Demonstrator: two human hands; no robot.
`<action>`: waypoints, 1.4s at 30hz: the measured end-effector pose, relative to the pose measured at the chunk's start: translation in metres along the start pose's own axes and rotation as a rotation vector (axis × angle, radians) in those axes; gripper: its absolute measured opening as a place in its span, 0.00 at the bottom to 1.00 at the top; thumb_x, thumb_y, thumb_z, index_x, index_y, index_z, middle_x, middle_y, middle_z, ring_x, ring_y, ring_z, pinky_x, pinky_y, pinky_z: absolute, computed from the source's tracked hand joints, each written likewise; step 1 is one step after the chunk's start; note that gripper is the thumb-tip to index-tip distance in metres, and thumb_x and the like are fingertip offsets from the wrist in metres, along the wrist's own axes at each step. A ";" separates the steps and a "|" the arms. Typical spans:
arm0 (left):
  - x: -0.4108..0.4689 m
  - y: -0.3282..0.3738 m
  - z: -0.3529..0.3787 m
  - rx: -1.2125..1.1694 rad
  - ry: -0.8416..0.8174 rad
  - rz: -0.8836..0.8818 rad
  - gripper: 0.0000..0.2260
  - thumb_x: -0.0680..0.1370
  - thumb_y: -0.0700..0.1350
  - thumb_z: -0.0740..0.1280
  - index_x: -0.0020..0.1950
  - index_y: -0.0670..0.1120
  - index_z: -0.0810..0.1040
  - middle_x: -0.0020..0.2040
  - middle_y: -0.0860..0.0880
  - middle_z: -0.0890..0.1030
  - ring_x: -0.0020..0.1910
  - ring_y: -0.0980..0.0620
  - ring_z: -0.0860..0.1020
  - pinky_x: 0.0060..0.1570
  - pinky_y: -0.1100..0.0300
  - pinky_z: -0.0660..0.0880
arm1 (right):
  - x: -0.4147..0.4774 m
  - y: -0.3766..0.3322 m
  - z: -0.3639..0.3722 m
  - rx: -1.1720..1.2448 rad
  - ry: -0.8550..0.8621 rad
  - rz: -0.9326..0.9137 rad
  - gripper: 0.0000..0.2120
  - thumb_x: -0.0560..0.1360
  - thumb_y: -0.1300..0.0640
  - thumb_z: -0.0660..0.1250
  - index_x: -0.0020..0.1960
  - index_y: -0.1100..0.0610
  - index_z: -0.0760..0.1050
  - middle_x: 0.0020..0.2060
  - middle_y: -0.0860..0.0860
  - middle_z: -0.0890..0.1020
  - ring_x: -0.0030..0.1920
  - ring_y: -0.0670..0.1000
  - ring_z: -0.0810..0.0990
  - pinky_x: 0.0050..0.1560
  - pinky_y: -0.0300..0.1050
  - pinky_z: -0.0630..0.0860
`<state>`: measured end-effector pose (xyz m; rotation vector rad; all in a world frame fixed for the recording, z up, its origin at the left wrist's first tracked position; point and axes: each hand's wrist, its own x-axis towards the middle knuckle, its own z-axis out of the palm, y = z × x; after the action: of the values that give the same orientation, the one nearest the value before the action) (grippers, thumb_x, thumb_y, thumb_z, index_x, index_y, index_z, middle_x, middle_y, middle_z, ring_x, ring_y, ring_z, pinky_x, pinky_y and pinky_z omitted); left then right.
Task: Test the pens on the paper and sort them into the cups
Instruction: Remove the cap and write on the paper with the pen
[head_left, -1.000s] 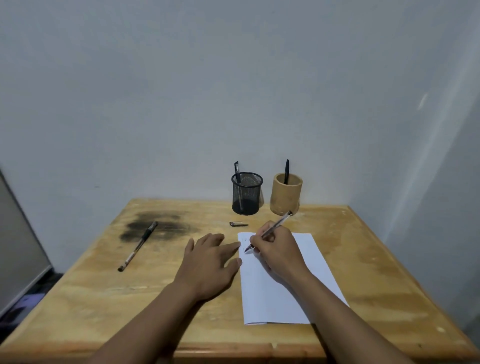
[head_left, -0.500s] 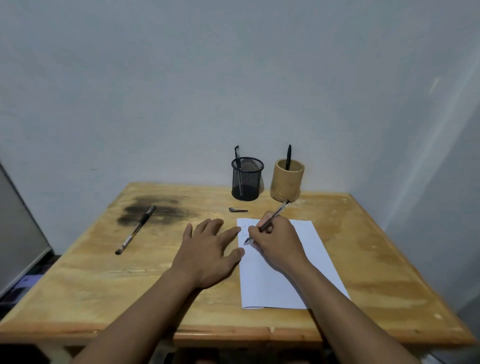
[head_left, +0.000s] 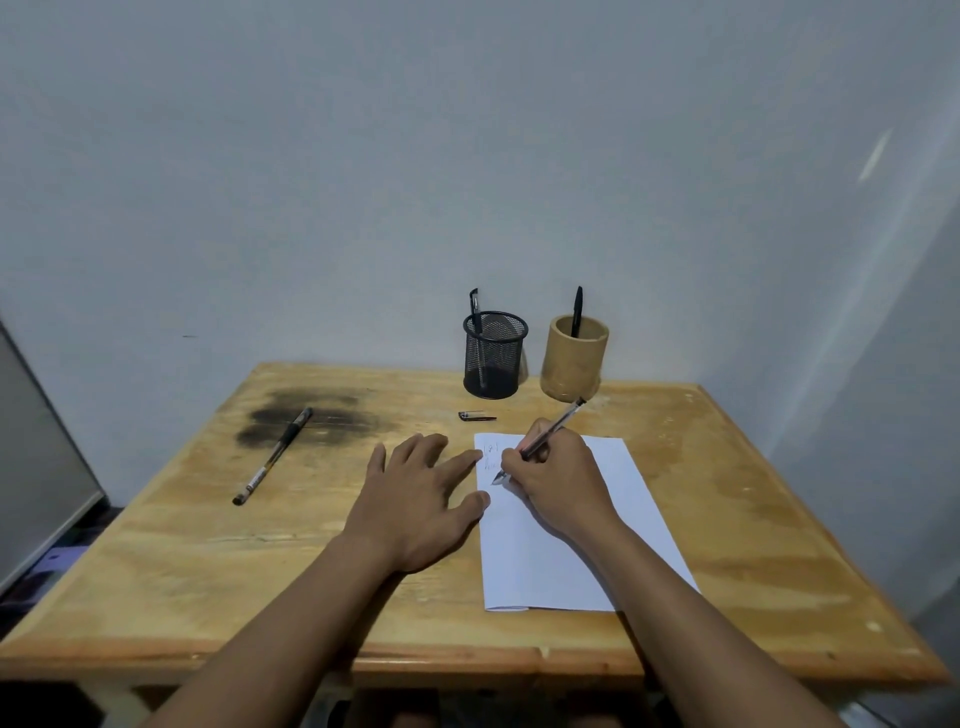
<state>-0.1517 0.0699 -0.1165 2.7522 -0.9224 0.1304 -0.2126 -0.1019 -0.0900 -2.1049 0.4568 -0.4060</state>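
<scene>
My right hand (head_left: 558, 480) grips a clear pen (head_left: 553, 432) with its tip on the white paper (head_left: 613, 519), near faint marks at the sheet's top left corner. My left hand (head_left: 415, 499) lies flat on the table, fingers spread, fingertips touching the paper's left edge. A black mesh cup (head_left: 493, 356) holds one pen, and a bamboo cup (head_left: 573, 366) to its right holds one black pen. Another capped pen (head_left: 272, 456) lies on the table at the left, over a dark stain.
A small black pen cap (head_left: 476, 416) lies between the mesh cup and the paper. The wooden table (head_left: 208, 571) stands against a pale wall, with a corner wall close on the right. A grey panel (head_left: 36, 467) stands at the far left.
The view has tilted down a little, so the table sits lower in frame. My right hand keeps the pen on the paper and has shifted slightly. The left hand stays put.
</scene>
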 end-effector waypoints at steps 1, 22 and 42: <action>0.000 0.000 0.000 -0.001 0.000 -0.001 0.30 0.75 0.69 0.47 0.77 0.65 0.58 0.78 0.51 0.62 0.78 0.49 0.55 0.75 0.39 0.49 | 0.000 0.000 0.000 0.003 0.000 0.002 0.06 0.77 0.53 0.71 0.45 0.55 0.78 0.38 0.50 0.83 0.39 0.48 0.82 0.35 0.37 0.74; 0.000 0.004 -0.007 -0.045 -0.034 -0.032 0.30 0.74 0.69 0.50 0.76 0.65 0.61 0.78 0.52 0.62 0.78 0.50 0.55 0.76 0.39 0.47 | 0.001 -0.003 -0.003 0.072 0.024 0.014 0.07 0.76 0.57 0.70 0.41 0.58 0.76 0.35 0.55 0.81 0.37 0.52 0.81 0.36 0.44 0.75; 0.088 0.006 -0.015 -0.345 0.237 -0.214 0.06 0.78 0.50 0.67 0.50 0.55 0.83 0.48 0.55 0.85 0.51 0.50 0.79 0.49 0.53 0.75 | 0.033 -0.011 -0.036 0.541 0.090 0.081 0.06 0.78 0.62 0.68 0.44 0.63 0.82 0.35 0.58 0.82 0.33 0.53 0.76 0.30 0.47 0.73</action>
<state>-0.0850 0.0180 -0.0868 2.4287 -0.5284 0.2294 -0.1981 -0.1371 -0.0581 -1.5453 0.4258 -0.5139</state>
